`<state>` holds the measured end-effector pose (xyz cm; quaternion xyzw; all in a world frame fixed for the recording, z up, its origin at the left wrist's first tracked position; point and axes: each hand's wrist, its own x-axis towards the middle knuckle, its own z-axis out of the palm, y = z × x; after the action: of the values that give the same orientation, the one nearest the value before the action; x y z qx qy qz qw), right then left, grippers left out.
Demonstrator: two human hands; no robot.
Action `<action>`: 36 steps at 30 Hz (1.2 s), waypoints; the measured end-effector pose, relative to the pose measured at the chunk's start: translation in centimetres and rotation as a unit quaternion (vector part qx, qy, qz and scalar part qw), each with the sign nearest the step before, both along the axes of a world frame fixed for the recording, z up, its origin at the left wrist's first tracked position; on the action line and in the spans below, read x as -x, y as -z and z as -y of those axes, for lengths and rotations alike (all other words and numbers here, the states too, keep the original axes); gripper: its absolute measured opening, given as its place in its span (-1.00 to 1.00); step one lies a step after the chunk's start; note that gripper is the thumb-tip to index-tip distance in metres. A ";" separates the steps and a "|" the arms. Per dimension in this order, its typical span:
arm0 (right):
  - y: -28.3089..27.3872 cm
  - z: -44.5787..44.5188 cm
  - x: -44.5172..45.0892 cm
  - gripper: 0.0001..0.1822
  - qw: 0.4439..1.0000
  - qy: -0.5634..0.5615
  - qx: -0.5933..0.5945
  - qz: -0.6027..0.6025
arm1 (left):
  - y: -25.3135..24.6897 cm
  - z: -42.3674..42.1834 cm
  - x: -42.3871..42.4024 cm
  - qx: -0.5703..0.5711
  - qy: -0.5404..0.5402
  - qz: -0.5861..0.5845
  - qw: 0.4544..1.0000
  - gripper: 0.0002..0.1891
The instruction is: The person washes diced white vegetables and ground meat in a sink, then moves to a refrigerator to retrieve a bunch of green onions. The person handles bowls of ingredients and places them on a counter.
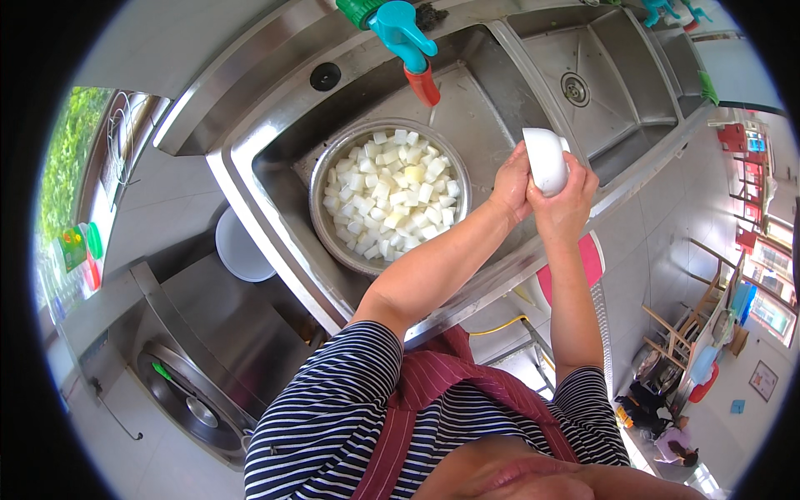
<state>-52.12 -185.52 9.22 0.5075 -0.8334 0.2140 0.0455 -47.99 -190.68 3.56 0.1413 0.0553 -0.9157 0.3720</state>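
Both hands hold a white bowl [547, 164], tipped on its side, above the right part of a steel sink basin [481, 100]. My left hand [514, 184] grips the bowl's rim side, its fingers partly hidden behind it. Around the outer wall and base curls my right hand [565, 197]. The bowl's inside faces away, so its content cannot be seen. To the left, a round metal basin [317, 215] stands in the sink, filled with pale cubes of a peeled vegetable [390, 194].
A teal tap [403, 31] with a red nozzle hangs over the sink. A second sink basin [594, 81] adjoins at right. A white bucket [245, 247] and a stove wok [187, 400] are at left. A person [675, 445] is far off at lower right.
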 end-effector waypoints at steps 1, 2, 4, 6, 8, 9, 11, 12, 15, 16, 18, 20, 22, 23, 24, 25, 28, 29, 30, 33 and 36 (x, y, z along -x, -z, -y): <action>0.0 0.0 0.0 -0.31 1.000 0.000 0.000 0.001 | -0.1 0.0 0.0 0.000 0.000 -0.002 1.000 -0.75; 0.0 -0.1 0.0 -0.31 1.000 0.001 0.000 0.000 | -0.1 -0.1 0.0 0.000 0.001 -0.004 1.000 -0.75; 0.0 -0.2 0.0 -0.31 1.000 0.002 0.001 -0.002 | -0.1 -0.2 0.0 0.001 0.002 -0.008 1.000 -0.76; -0.1 -0.2 -0.1 -0.31 1.000 0.005 -0.001 0.000 | 0.0 -0.3 0.0 0.001 0.001 -0.012 1.000 -0.76; -0.2 -0.3 -0.1 -0.31 1.000 0.004 0.000 -0.001 | 0.2 -0.4 0.1 -0.001 -0.003 -0.016 1.000 -0.76; -0.1 -0.3 -0.1 -0.31 1.000 0.002 0.003 -0.004 | 0.2 -0.4 0.1 -0.002 -0.003 -0.018 1.000 -0.76; -0.1 -0.4 0.0 -0.31 1.000 0.000 0.005 -0.008 | 0.1 -0.4 0.1 -0.002 -0.001 -0.015 1.000 -0.76; -0.2 -0.4 -0.1 -0.31 1.000 -0.002 0.006 -0.008 | 0.0 -0.4 0.1 -0.002 -0.001 -0.014 1.000 -0.76; -0.3 -0.3 -0.2 -0.31 1.000 0.000 0.006 -0.008 | -0.1 -0.4 -0.1 0.001 -0.003 -0.014 1.000 -0.76; -0.3 -0.3 -0.3 -0.31 1.000 0.001 0.006 -0.008 | -0.1 -0.4 -0.1 0.003 -0.002 -0.015 1.000 -0.76; -0.3 -0.3 -0.2 -0.31 1.000 0.003 0.002 -0.011 | -0.1 -0.3 -0.1 0.008 -0.001 -0.018 1.000 -0.76; -0.3 -0.3 -0.2 -0.31 1.000 0.004 0.000 -0.011 | -0.1 -0.3 -0.1 0.008 -0.002 -0.019 1.000 -0.76; -0.3 -0.3 -0.2 -0.31 1.000 0.003 0.000 -0.008 | -0.2 -0.2 -0.2 0.007 0.000 -0.018 1.000 -0.75; -0.4 -0.3 -0.3 -0.31 1.000 0.007 -0.002 -0.001 | -0.2 -0.3 -0.2 0.007 0.000 -0.016 1.000 -0.75; -0.5 -0.3 -0.4 -0.31 1.000 0.010 -0.004 0.005 | -0.4 -0.3 -0.2 0.006 0.001 -0.014 1.000 -0.75; -0.6 -0.3 -0.5 -0.31 1.000 0.013 -0.006 0.012 | -0.5 -0.3 -0.3 0.003 0.000 -0.011 1.000 -0.75; 0.1 -0.6 0.5 -0.33 0.999 -0.024 0.040 -0.027 | -1.1 -0.4 -0.2 0.014 0.011 0.029 0.999 -0.75; 0.9 -1.0 1.3 -0.35 0.996 -0.002 0.042 0.078 | -1.3 -0.4 -0.1 0.031 0.020 0.062 0.997 -0.75; 2.1 -1.2 2.4 -0.36 0.982 0.021 0.046 0.182 | -1.4 -0.3 0.0 0.051 0.031 0.096 0.994 -0.75; 3.1 -1.4 3.2 -0.51 0.856 0.105 0.058 0.503 | -0.9 0.5 0.3 0.223 0.151 0.284 0.920 -0.78; 3.4 -2.6 3.3 -0.61 0.704 0.119 0.116 0.691 | -2.2 0.9 -1.1 0.406 0.201 0.310 0.836 -0.78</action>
<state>-55.44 -182.96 5.82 0.1044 -0.6536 0.5926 -0.4592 -46.90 -191.56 5.74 0.2615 -0.4695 -0.8188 0.2018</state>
